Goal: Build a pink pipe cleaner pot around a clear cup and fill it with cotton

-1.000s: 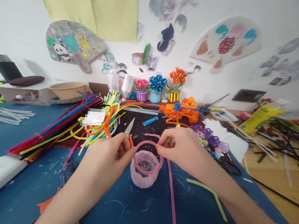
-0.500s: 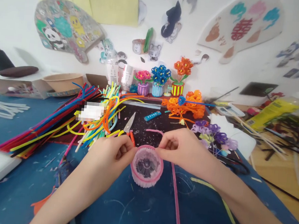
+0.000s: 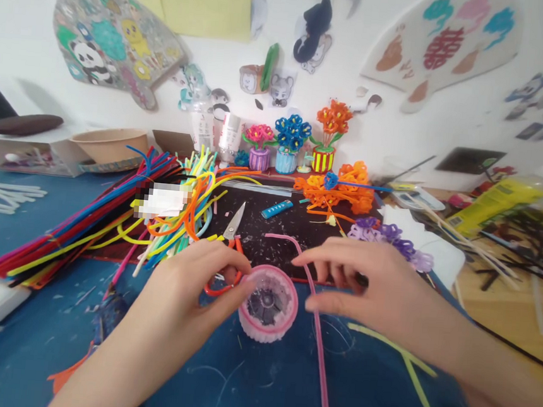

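A small round cup (image 3: 265, 336) with a pink rim and pale pink ribbed side stands on the blue table surface. The thumb and forefinger of my left hand (image 3: 202, 286) are at its left rim, apparently pinching it. To its right, my right hand (image 3: 363, 287) is off the cup, thumb and fingers spread, with nothing between them. A long pink strip (image 3: 319, 350) runs beneath the fingers of my right hand toward the near edge. Orange-handled scissors (image 3: 234, 225) lie behind my left hand, partly hidden by it.
Bundled coloured pipe cleaners (image 3: 94, 213) lie at the left. A blue lighter-like item (image 3: 277, 209) is on the dark mat, with potted craft flowers (image 3: 287, 160) behind. Orange flowers (image 3: 343, 191) and purple flowers (image 3: 398, 247) lie at the right, and a hot glue gun (image 3: 109, 316) near my left forearm.
My right hand has let go of the cup's rim, moved right and opened. My left hand stays at the left rim, its fingers slightly shifted, and more of the scissors' handles shows.
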Demonstrator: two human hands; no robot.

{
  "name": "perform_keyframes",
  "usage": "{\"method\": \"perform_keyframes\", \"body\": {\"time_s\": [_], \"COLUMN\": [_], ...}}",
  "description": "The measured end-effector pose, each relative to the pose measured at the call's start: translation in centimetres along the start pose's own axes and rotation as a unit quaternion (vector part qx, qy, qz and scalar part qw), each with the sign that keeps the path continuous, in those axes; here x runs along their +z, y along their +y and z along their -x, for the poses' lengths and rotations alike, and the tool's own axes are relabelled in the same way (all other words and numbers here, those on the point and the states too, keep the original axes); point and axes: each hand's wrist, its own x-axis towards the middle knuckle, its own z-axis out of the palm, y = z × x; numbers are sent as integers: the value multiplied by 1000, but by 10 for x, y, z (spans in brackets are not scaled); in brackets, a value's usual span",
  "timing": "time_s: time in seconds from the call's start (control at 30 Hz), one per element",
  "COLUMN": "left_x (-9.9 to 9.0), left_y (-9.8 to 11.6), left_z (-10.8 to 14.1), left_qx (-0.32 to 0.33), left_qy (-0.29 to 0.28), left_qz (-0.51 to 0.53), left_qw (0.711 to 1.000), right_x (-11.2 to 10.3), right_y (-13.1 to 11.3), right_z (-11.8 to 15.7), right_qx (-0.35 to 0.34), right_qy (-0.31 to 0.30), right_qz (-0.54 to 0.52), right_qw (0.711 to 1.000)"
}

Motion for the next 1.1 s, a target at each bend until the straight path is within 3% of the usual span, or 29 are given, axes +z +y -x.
{"method": "perform_keyframes", "body": {"time_s": [0.13, 0.47, 1.1], "left_x": [5, 19, 20], "left_y": [-7, -11, -6], "left_z": [12, 15, 10], "left_qx": [57, 38, 0], "left_qy": [0, 7, 0], "left_qz": [5, 6, 19], "left_qw": [998, 999, 1000], "right_x": [11, 26, 31], "right_y": [4, 9, 6], "right_z": [8, 3, 1], "right_qx": [-41, -28, -19], "right_qy": [-29, -49, -45], "right_qz": [-4, -25, -59], "right_qw": [999, 998, 997]}}
